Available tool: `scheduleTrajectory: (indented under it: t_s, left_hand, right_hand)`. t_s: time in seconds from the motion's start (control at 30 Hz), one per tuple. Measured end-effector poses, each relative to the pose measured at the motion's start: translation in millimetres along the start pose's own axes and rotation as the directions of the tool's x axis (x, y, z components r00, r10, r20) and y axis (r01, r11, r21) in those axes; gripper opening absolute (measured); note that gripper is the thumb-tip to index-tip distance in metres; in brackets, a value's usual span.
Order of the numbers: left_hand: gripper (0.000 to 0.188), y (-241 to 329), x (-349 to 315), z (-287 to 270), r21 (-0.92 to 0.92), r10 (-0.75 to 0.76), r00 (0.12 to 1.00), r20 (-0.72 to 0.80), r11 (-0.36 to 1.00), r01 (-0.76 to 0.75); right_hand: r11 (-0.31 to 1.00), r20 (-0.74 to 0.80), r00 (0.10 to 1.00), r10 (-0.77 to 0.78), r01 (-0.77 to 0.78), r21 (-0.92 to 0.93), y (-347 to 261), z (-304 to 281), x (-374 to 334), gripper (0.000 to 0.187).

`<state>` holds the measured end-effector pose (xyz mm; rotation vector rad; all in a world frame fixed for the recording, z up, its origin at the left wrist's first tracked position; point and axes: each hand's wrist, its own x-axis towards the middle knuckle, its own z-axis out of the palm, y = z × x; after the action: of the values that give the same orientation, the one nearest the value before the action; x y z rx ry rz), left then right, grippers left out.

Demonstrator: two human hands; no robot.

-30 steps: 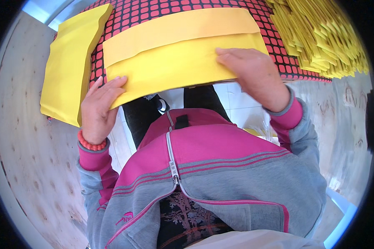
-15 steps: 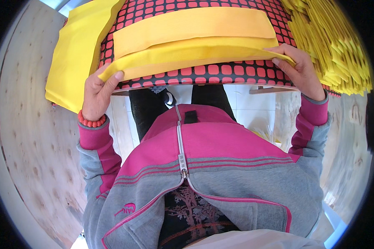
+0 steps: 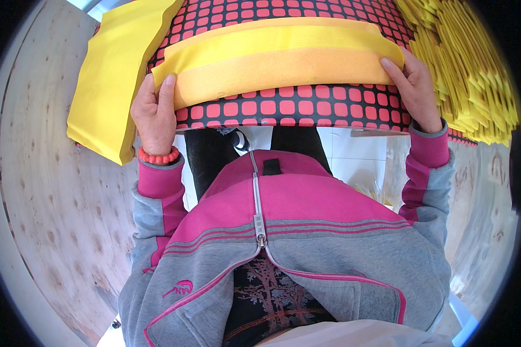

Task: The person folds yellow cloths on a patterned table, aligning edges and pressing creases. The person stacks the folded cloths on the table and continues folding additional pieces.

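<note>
- Yellow cloth (image 3: pixel 283 49): in front of you, stretched sideways over the table (image 3: pixel 283 109); part folded, a pale orange face showing along its near side.
- Your left hand (image 3: pixel 156 113): thumb and fingers closed in a pinch on the cloth's left end, thumb on top.
- Your right hand (image 3: pixel 414 89): same pinch at the right end, thumb toward you; how far the fingers reach underneath, cannot tell.
- Edges: the cloth's near edge lies back from the table's rim, a band of red-and-black cover showing between.
- Room: patterned cover open beyond the far edge; tight at the sides, your left hand just beside the yellow stack (image 3: pixel 118 75), your right near the yellow pile (image 3: pixel 469 75).
- Versus one second ago: cloth then opened out toward the rim, right hand upon it; since then, right hand moved to the end, far orange strip mostly covered.
</note>
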<state>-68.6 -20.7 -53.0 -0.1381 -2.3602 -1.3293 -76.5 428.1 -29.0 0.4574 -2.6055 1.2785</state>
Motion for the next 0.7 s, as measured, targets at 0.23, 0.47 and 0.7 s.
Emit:
scheduleTrajectory:
  t_s: [0.23, 0.47, 0.7]
  left_hand:
    - [0.019, 4.0, 2.0, 8.3, 0.182, 0.074, 0.996, -0.051, 0.981, -0.064]
    - [0.011, 11.9, 2.7, 12.4, 0.353, 0.102, 0.994, -0.050, 0.932, -0.078]
    - [0.014, 7.6, 4.2, 11.8, 0.398, 0.077, 0.995, -0.065, 0.916, -0.045]
  right_hand:
    - [0.959, -0.132, 0.991, 0.006, -0.043, -0.281, -6.9, 12.5, -4.4, 0.020]
    - [0.932, -0.179, 0.983, -0.041, -0.027, -0.361, -6.8, 20.0, 0.2, 0.018]
    - [0.952, -0.300, 0.951, 0.069, -0.152, -0.265, 0.6, 19.1, -1.9, 0.025]
